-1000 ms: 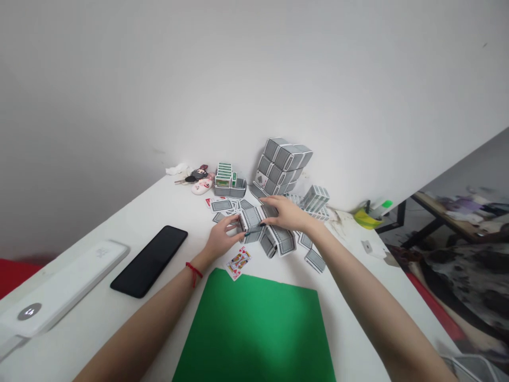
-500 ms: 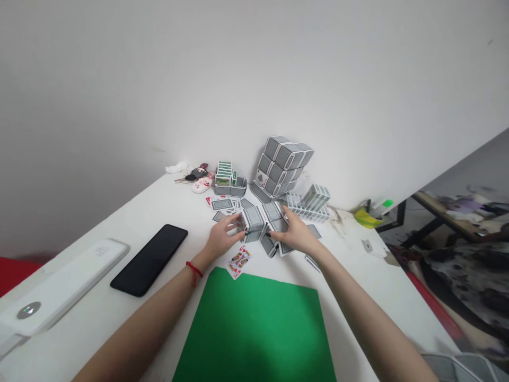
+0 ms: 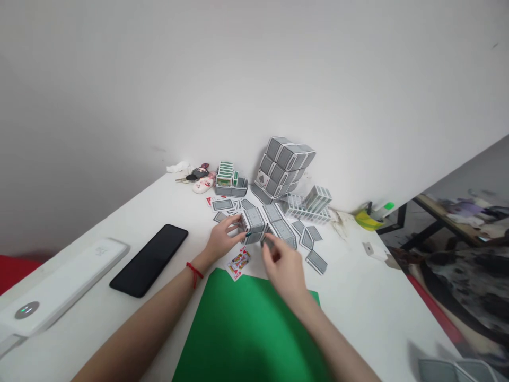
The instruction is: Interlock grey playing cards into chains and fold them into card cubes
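Card block (image 3: 253, 217) held by left hand (image 3: 222, 237); right hand (image 3: 285, 265) curled beside.

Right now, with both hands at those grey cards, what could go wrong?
The left hand has its fingers against the grey card block; squeezing too hard might bend it or push it crooked.

The right hand is right by the same block, so a bump could knock the pieces apart.

The tall card stack stands just behind, so a big nudge might topple it.
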Motion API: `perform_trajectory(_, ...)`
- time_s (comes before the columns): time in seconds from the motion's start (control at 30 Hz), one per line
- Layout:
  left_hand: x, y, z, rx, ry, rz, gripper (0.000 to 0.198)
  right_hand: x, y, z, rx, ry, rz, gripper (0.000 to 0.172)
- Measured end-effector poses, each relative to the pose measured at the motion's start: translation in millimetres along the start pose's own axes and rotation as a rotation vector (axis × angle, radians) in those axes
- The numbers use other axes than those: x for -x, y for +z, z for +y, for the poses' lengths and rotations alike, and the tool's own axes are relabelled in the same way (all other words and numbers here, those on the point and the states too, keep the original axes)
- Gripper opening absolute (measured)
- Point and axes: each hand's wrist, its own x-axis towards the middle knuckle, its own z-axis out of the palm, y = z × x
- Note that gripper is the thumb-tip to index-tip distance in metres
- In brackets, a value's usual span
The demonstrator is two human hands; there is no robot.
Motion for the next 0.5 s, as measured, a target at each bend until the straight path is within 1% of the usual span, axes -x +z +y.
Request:
perform_trajectory(0.07, 0, -0.1, 1, 0.002, -0.001, 0.002, 0.052, 12, 15, -5, -0.195, 0.134, -0.214, 0.056)
perform_trajectory(0.1, 0, -0.2, 1, 0.003, 0.0, 0.003, 0.052, 15, 21, -6, -0.293, 0.205, -0.273, 0.063)
perform_trajectory(0.13, 0, -0.3, 2, 0.003, 0.001, 0.003, 0.052, 17, 27, -6, -0.369, 0.249, -0.296, 0.07)
perform_trajectory(0.2, 0, -0.2, 2, 0.006, 0.004, 0.005, 0.052, 15, 37, -3, -0.495, 0.3, -0.305, 0.079)
perform_trajectory(0.3, 0, 0.2, 2, 0.014, 0.006, 0.006, 0.051, 8, 46, 2, -0.626, 0.332, -0.299, 0.088)
perform_trajectory(0.5, 1, 0.6, 4, 0.015, -0.017, 0.002, 0.052, 4, 55, 3, -0.756, 0.355, -0.251, 0.091)
